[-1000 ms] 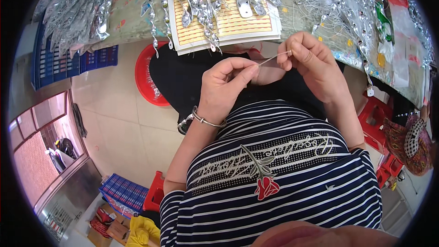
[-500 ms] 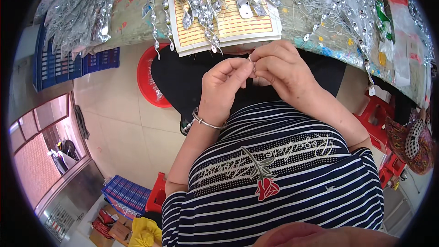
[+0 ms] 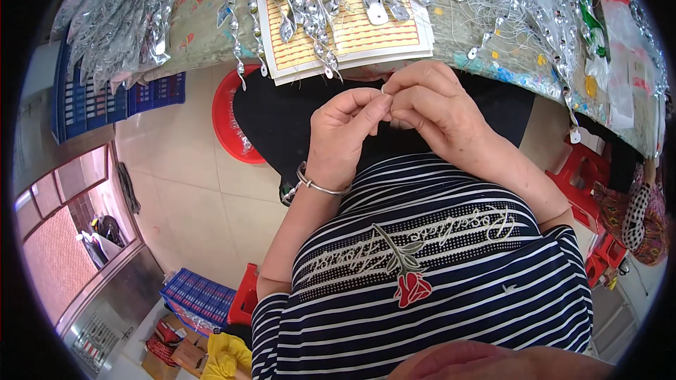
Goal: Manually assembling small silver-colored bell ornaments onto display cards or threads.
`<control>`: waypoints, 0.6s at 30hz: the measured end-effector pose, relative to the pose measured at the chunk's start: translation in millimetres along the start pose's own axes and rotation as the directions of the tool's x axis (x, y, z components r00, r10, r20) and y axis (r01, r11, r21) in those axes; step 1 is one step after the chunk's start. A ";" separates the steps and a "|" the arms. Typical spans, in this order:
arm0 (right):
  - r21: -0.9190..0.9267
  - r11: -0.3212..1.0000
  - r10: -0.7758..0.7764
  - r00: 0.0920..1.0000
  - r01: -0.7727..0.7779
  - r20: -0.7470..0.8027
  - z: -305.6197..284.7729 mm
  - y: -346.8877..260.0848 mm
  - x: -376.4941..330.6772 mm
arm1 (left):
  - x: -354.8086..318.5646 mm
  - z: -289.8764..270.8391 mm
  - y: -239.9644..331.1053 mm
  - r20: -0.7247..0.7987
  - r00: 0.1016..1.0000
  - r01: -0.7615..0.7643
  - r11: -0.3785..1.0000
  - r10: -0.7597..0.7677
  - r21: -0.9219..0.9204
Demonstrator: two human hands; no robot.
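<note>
My left hand and my right hand meet over my lap, just short of the table edge. The fingertips of both are pinched together around something tiny, with only a pale glint showing between them. What it is stays hidden by the fingers. Beyond my hands, silver twisted spiral strands lie on a stack of yellow-patterned paper sheets. A single strand end with a pale tab rests on the same sheets, close to my hands but untouched.
More silver strands pile up at the table's left and, with white threads, at its right. Below the edge stand a red basin, blue crates and red stools. A yellow bag lies lower left.
Both hands stay pinched together in nearly the same place, with only a slight shift of the fingers. The whole view has moved a little.
</note>
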State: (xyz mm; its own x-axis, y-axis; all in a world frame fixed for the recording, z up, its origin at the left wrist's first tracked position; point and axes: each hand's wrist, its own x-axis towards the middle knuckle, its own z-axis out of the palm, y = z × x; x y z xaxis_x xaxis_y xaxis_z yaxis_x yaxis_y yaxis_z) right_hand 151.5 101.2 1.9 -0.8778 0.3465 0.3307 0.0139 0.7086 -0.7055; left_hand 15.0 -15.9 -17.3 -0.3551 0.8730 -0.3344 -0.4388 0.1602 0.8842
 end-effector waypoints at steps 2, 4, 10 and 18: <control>0.025 0.998 0.061 0.997 -0.060 -0.054 0.6 1.8 -3.2 | 0.8 1.3 -0.2 -0.007 0.999 -0.040 0.999 0.040 0.002; 0.055 0.991 0.126 0.986 -0.121 -0.108 2.1 2.5 -5.8 | 0.9 1.5 -1.1 -0.012 0.997 -0.076 0.997 0.076 0.007; 0.577 0.640 0.515 0.841 -0.507 0.167 4.2 7.2 -6.1 | 0.7 -1.4 -3.1 0.060 0.984 -0.174 0.978 0.168 0.112; 0.588 0.668 0.453 0.876 -0.456 0.165 8.2 12.0 0.6 | 1.3 -1.3 -4.1 0.090 0.995 -0.057 0.996 0.050 0.073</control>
State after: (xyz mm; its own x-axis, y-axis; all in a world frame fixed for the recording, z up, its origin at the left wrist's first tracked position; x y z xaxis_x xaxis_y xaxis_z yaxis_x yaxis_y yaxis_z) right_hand 147.2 104.9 -11.6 -0.8419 0.5230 -0.1330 0.1277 -0.0464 -0.9907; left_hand 15.3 -16.0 -21.8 -0.3005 0.9180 -0.2588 -0.3568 0.1434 0.9231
